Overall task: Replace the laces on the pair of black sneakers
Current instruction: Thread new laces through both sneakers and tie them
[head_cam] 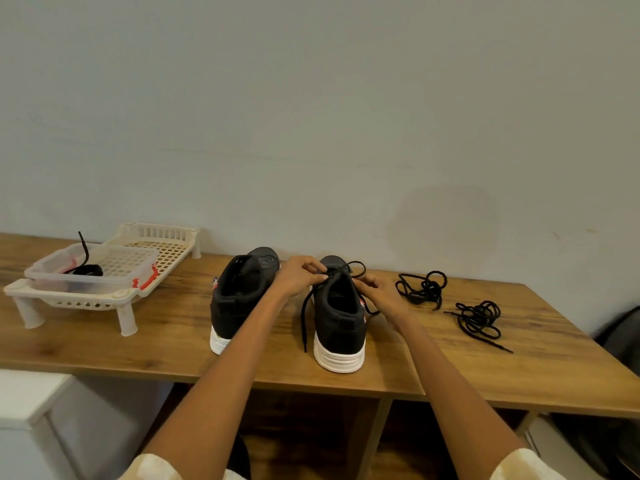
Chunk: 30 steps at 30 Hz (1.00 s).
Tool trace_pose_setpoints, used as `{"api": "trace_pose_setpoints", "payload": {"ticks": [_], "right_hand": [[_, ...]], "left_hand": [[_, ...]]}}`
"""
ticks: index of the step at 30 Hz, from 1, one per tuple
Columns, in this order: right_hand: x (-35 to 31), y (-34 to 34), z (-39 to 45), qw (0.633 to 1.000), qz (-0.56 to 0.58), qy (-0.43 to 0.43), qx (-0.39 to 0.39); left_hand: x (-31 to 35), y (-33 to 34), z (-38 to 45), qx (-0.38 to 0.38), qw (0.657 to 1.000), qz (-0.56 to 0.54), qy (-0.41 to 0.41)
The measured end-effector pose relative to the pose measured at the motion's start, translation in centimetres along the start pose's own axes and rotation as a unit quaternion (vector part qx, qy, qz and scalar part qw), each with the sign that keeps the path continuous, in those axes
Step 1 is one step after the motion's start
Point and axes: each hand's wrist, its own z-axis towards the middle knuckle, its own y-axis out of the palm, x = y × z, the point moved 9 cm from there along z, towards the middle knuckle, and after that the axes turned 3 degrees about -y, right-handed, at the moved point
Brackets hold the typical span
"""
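Two black sneakers with white soles stand on the wooden table, heels toward me. The left sneaker (pixel 239 296) shows no lace. The right sneaker (pixel 341 320) carries a black lace (pixel 304 320) whose one end hangs down its left side, with a loop above the tongue. My left hand (pixel 299 275) pinches this lace at the top of the right sneaker. My right hand (pixel 377 291) holds the lace on the shoe's right side. Two loose bundles of black laces lie to the right, one nearer the shoe (pixel 420 287), one farther out (pixel 479 318).
A cream plastic rack (pixel 104 299) on short legs stands at the table's left, holding a clear lidless box (pixel 45 275) with a black lace coil (pixel 86 270) inside. A wall rises right behind the table. The table's front edge (pixel 277 384) runs just below the heels.
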Motion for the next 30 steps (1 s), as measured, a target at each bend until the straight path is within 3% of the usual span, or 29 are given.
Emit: {"api": "trace_pose_setpoints", "payload": {"ticks": [3, 8, 15, 21, 24, 27, 30], "right_hand": [[0.1, -0.1, 0.1, 1.0, 0.02, 0.009, 0.01], [1.9, -0.6, 0.1, 0.979, 0.161, 0.099, 0.082], [2.3, -0.7, 0.1, 0.972, 0.193, 0.104, 0.083], [3.7, -1.1, 0.4, 0.956, 0.267, 0.092, 0.084], [3.1, -0.9, 0.3, 0.967, 0.235, 0.074, 0.068], [1.9, -0.4, 0.3, 0.994, 0.096, 0.042, 0.018], [1.3, 0.0, 0.5, 1.0, 0.016, 0.026, -0.004]], "left_hand": [[-0.2, -0.1, 0.1, 0.008, 1.0, 0.002, -0.003], [0.0, 0.0, 0.1, 0.002, 1.0, 0.011, 0.008], [1.8, 0.1, -0.5, 0.02, 0.994, 0.076, 0.072], [1.9, 0.1, -0.4, 0.027, 0.992, 0.098, 0.075], [1.8, 0.2, -0.3, 0.023, 0.992, 0.099, 0.079], [1.7, 0.2, -0.2, 0.027, 0.991, 0.105, 0.08], [1.7, 0.2, -0.3, 0.028, 0.991, 0.109, 0.077]]}}
